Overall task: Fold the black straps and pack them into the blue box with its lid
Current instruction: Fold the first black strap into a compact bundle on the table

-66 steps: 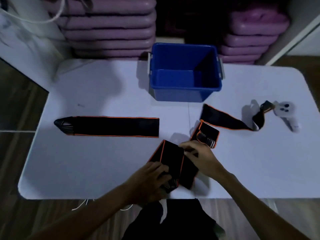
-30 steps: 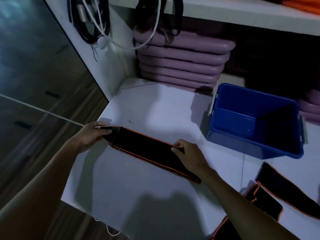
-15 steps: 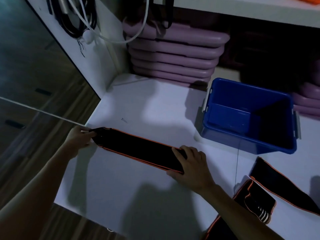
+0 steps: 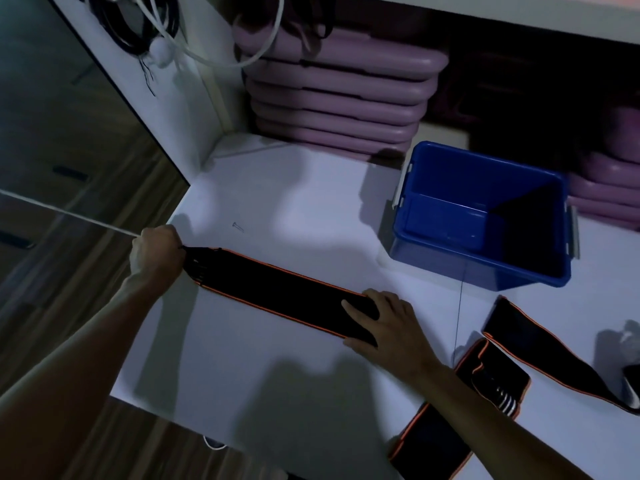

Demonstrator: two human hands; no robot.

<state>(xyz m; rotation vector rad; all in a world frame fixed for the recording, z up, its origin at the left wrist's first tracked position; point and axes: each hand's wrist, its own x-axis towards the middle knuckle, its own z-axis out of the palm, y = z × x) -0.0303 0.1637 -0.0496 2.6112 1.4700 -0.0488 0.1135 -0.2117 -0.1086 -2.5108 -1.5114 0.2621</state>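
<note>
A long black strap with orange edging point(image 4: 277, 289) lies flat across the white table point(image 4: 263, 368). My left hand point(image 4: 157, 252) pinches its striped left end at the table's left edge. My right hand point(image 4: 388, 323) presses flat, fingers spread, on the strap's right end. The blue box point(image 4: 481, 216) stands open and empty at the back right; no lid is in view. A partly folded strap point(image 4: 450, 434) lies under my right forearm, near the front edge. Another strap point(image 4: 540, 351) stretches to the right.
Stacked purple pads point(image 4: 339, 98) fill the shelf behind the table, with more purple pads point(image 4: 609, 188) behind the box. Cables point(image 4: 156, 32) hang on the white side panel at the left. A small screw point(image 4: 238, 226) lies on the table. Wooden floor lies left of the table.
My view swung from the folded strap to the long strap on the left. Both hands went to it: the left gripped its striped end, the right slid to its right end and flattened.
</note>
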